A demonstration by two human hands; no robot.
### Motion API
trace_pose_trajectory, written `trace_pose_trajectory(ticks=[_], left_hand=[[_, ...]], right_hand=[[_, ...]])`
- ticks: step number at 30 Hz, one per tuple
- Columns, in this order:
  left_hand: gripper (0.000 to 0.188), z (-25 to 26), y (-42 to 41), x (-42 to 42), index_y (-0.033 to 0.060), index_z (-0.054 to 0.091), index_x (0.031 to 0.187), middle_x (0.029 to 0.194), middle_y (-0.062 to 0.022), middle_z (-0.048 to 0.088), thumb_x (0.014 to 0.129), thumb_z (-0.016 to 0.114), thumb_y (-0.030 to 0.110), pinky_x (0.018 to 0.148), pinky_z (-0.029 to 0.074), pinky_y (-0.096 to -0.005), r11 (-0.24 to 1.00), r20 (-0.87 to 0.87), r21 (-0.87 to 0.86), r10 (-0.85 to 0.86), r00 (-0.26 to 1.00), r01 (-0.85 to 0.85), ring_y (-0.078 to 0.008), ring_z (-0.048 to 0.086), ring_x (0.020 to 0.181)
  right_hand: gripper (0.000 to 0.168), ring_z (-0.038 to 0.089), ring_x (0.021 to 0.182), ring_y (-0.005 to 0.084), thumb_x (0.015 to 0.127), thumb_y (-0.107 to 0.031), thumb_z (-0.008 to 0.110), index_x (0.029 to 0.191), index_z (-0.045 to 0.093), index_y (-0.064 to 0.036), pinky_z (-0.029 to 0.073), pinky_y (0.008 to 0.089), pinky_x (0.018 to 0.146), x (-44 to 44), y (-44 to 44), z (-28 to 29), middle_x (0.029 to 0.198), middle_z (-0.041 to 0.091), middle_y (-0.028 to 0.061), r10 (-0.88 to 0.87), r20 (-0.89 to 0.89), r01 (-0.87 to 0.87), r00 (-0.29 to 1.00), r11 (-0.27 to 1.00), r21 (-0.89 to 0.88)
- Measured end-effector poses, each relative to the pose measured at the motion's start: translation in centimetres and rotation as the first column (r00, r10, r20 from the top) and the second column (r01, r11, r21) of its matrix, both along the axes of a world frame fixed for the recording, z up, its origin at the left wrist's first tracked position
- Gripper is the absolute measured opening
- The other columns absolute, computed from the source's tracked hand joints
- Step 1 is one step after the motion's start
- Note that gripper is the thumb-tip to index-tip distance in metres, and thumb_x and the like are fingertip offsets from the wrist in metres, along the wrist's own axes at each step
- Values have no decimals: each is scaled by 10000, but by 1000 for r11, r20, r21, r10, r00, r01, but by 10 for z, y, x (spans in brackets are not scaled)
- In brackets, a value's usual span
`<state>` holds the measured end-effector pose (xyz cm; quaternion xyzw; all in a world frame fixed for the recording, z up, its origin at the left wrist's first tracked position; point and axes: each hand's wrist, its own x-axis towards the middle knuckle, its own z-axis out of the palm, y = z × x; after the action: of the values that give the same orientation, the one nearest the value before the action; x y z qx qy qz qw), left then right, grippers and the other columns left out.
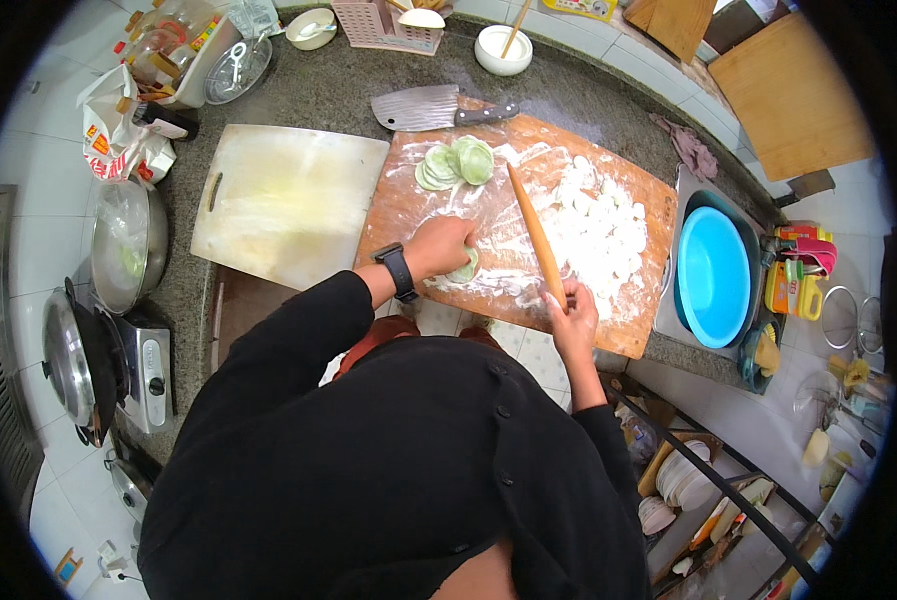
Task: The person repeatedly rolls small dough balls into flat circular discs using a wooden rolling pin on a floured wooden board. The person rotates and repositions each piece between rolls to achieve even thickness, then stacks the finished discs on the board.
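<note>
My left hand (437, 247), with a dark watch on the wrist, pinches the edge of a pale green dough round (463, 268) on the floured wooden board (418, 210). The fingers hide part of that round. In my right hand (574, 319) is the near end of a tapered wooden rolling pin (535, 229), its far tip pointing away across the board. Beyond my left hand rests a pile of thin green dough wrappers (456, 163). Many small floured dough pieces (606, 221) are spread over the board's right side.
A cleaver (418, 109) lies along the board's far edge. To the left is a white cutting board (291, 199), and to the right a blue basin (713, 277) sits in the sink. A white bowl (503, 52) holding a stick stands at the back.
</note>
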<state>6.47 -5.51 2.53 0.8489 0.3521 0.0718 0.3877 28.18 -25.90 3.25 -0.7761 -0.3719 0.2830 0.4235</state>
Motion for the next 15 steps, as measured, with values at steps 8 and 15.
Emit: trace_pose_trajectory(ticks=[8,15], left_hand=[[142,-1,8,-14,54,671,860,829,-158,698,796,756,148,690,509,-480,978,79,-149,158,984,-145,-381,669,806],[487,-2,43,-31,54,577,1273,1211,-201,628,834,760,160,944,476,-451,790,256,400,391,884,-466,-388,585,1117]], right_hand=[[188,576,764,95,860,-53,788,952,624,-40,488,266,710,-1,-39,-7,926,608,17,-118,-205,118,972,993,-12],[189,561,745,66,869,-42,787,961,621,-45,476,243,685,3,-46,0,891,615,-11,-160,-229,168,960,986,19]])
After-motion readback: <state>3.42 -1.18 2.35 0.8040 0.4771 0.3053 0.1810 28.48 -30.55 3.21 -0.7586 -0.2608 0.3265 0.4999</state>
